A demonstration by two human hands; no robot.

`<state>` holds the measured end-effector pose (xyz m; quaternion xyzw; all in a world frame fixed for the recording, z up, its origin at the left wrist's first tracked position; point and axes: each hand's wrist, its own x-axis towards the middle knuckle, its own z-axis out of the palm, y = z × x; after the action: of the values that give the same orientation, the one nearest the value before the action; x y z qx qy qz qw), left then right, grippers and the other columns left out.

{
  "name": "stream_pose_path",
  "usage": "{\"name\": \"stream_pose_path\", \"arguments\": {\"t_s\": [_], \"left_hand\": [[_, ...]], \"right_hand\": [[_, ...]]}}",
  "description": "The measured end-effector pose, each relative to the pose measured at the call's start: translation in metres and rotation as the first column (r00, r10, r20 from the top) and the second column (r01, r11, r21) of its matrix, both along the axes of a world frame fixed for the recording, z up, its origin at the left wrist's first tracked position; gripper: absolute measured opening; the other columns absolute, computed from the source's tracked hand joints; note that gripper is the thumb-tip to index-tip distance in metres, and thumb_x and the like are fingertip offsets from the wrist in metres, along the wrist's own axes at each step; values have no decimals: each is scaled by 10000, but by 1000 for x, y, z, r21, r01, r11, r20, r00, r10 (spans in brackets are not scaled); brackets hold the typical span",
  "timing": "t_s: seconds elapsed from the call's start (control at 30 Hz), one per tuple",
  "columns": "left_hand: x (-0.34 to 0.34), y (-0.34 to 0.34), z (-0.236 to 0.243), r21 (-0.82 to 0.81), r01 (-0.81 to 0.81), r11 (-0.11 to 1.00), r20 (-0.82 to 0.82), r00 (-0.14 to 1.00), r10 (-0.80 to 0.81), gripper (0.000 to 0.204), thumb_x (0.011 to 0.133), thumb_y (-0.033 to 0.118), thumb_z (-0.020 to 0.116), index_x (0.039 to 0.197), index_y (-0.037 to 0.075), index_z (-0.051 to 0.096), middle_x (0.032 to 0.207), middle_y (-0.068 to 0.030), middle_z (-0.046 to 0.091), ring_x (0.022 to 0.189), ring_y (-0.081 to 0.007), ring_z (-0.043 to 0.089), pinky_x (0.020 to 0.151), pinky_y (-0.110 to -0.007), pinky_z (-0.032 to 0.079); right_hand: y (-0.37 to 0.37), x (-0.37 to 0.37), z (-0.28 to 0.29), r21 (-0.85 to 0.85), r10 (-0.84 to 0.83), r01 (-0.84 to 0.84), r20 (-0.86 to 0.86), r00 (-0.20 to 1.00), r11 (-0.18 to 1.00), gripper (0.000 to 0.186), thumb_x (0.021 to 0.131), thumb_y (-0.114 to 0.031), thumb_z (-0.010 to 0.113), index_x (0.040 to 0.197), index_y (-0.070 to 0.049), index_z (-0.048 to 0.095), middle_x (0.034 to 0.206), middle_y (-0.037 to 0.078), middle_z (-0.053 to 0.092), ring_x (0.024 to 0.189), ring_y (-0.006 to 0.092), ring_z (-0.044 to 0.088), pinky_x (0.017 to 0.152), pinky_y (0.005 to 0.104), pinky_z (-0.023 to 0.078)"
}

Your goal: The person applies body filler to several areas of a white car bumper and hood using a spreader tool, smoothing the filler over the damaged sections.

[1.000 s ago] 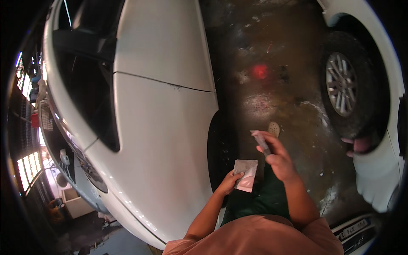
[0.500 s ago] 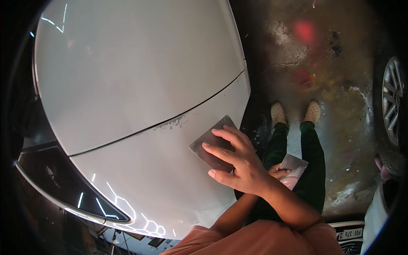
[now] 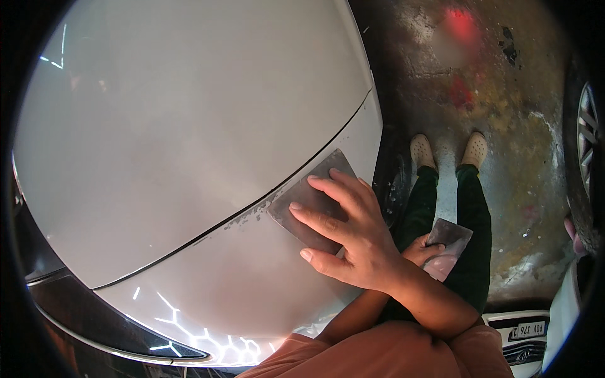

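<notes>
My right hand grips a thin grey spreader blade with splayed fingers, laid against the white car body panel just below a dark seam. Dull speckled patches run along the seam, left of the blade. My left hand crosses under my right forearm and holds a grey rectangular plate, thumb on top, with smooth pink paste on its lower part. My left wrist is hidden.
A stained concrete floor lies right of the car, with my feet in beige clogs. Another vehicle's wheel is at the right edge, a white bumper with a plate at the lower right. Dark glossy trim borders the panel at lower left.
My right hand came down from mid-air onto the panel, then shifted slightly up-left toward the seam. The view turned, bringing both feet and more of the panel into sight.
</notes>
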<state>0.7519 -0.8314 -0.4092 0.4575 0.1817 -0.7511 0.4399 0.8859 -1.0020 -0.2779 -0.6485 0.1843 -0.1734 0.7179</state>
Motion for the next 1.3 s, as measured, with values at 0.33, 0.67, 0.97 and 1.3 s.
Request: {"name": "stream_pose_path", "arguments": {"t_s": [0.33, 0.67, 0.97, 1.3], "left_hand": [[3, -2, 0, -15, 32, 999, 21, 999, -31, 281, 972, 179, 663, 1203, 32, 603, 998, -3, 656, 884, -80, 594, 816, -272, 495], [-7, 9, -5, 59, -52, 997, -62, 997, 56, 287, 951, 199, 692, 1175, 35, 620, 964, 2, 658, 850, -80, 598, 786, -278, 496], [-2, 6, -8, 49, 80, 996, 27, 996, -81, 273, 949, 190, 692, 1180, 60, 630, 970, 24, 650, 854, -80, 587, 784, -279, 490], [-14, 15, -20, 83, 98, 992, 20, 995, -100, 302, 945, 180, 702, 1219, 71, 636, 1024, 25, 662, 918, -84, 595, 826, -279, 486]], "right_hand": [[9, 7, -15, -22, -28, 29, 28, 999, 999, 556, 783, -299, 763, 1316, -212, 632, 1443, 116, 447, 1311, 389, 415, 1035, 551, 329], [-4, -18, -23, -18, 83, -83, 10, 997, 996, 551, 783, -290, 758, 1307, -184, 627, 1418, 136, 456, 1295, 391, 433, 1034, 540, 342], [-2, -2, -40, -10, -23, 24, 41, 999, 1000, 579, 804, -287, 762, 1342, -150, 598, 1434, 153, 440, 1315, 412, 414, 1073, 534, 330], [6, 0, -58, 4, -47, 47, 83, 995, 999, 574, 763, -270, 783, 1306, -165, 630, 1421, 132, 457, 1311, 395, 423, 1068, 532, 346]]}}
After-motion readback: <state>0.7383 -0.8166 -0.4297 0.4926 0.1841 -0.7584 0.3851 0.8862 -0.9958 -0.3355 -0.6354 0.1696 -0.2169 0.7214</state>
